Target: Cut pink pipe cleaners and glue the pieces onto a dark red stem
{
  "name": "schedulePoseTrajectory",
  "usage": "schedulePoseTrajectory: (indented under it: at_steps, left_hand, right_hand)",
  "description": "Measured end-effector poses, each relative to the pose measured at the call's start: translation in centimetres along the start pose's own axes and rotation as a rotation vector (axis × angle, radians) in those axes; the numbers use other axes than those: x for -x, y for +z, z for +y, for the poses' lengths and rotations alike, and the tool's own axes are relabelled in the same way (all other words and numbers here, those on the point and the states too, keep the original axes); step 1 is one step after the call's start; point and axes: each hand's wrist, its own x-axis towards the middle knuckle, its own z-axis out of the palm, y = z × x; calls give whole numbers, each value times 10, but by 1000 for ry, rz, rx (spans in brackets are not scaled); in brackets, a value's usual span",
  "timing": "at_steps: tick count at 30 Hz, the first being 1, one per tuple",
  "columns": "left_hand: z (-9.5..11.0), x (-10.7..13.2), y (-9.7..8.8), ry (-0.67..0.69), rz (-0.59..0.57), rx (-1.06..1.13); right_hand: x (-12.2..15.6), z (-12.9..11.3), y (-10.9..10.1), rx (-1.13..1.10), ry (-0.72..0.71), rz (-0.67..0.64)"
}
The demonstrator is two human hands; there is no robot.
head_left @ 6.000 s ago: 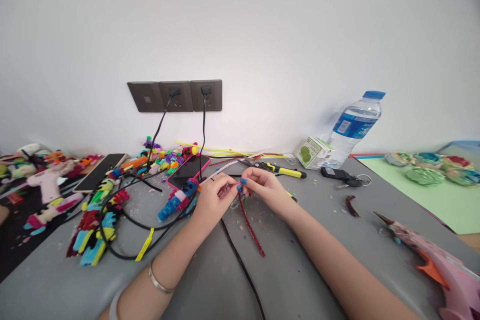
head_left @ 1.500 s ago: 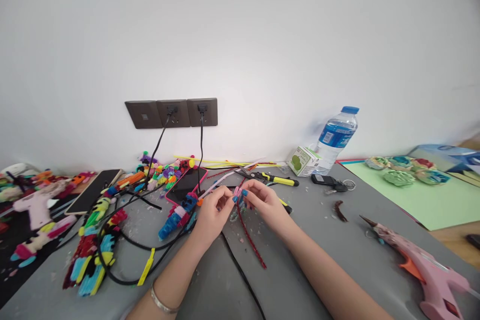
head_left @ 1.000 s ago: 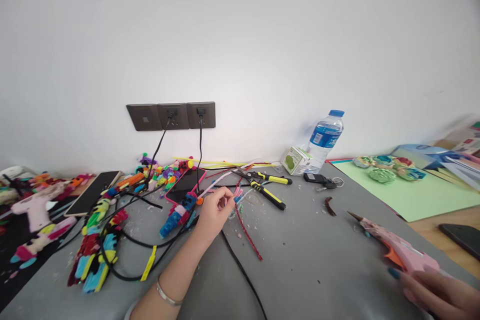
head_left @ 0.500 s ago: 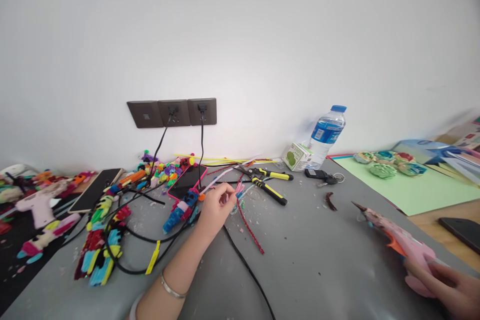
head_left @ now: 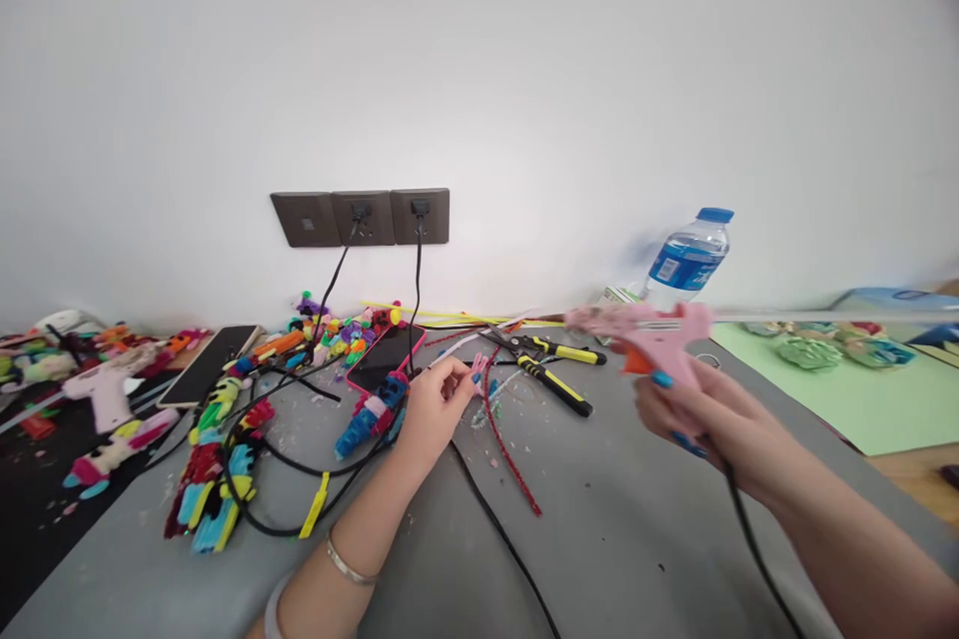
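My left hand (head_left: 433, 409) is pinched closed over the middle of the table, holding a small pink piece (head_left: 478, 375) with finger-like prongs; its exact kind is too small to tell. In my right hand (head_left: 715, 409) is a pink glue gun (head_left: 663, 334), raised above the table with its nozzle pointing left. A clear glue stick sticks out behind it, and a black cord hangs below. Just right of my left hand lies a red glittery pipe cleaner (head_left: 511, 459). Yellow-and-black-handled pliers (head_left: 555, 389) rest open near it.
Colourful fuzzy figures (head_left: 214, 479) and a looped black cable (head_left: 262, 534) lie on the left. A second pink glue gun (head_left: 109, 389) and phones sit there too. A water bottle (head_left: 689, 260) leans at the wall; paper flowers (head_left: 809, 352) lie on green paper (head_left: 779, 399).
My right hand has lifted the pink glue gun from the far right and carried it left and up, turning it level. My left hand keeps its pinch on the pink piece. The view has shifted slightly.
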Motion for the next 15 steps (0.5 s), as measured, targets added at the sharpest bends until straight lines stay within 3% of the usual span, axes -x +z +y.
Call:
schedulePoseTrajectory:
  at_steps: [2,4,8,15]
  left_hand:
    - [0,-1,-1,-5,0,0]
    - [-1,-2,-3,-5,16,-12]
    - [-3,-5,-8,7,86,-52]
    - [-7,-6,-7,22,124,-91]
  right_hand:
    - [-22,9,20,-96,31,-176]
    - [-36,23,36,-156,21,-251]
    - [-43,48,52,-207,-40,-236]
    - [-31,53,48,-95,-87,-210]
